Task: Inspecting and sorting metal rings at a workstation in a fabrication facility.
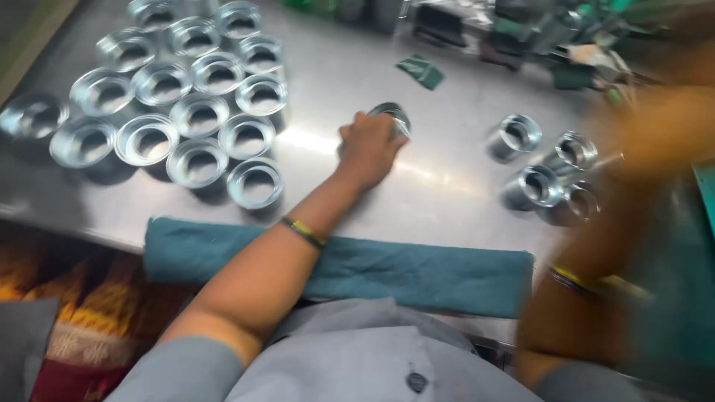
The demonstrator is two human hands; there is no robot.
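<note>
My left hand (369, 145) is closed around a shiny metal ring (395, 117) and holds it on the steel table (439, 179) near the middle. My right hand (659, 130) is a motion-blurred shape at the right edge, raised above the table; its fingers cannot be made out. Just left of it lie several loose metal rings (547, 167) on their sides. A thin bangle sits on each forearm.
Many upright metal rings (186, 112) stand packed together at the back left. A folded teal cloth (335, 264) lies along the table's front edge. A small green piece (421, 72) and dark cluttered items (521, 30) sit at the back.
</note>
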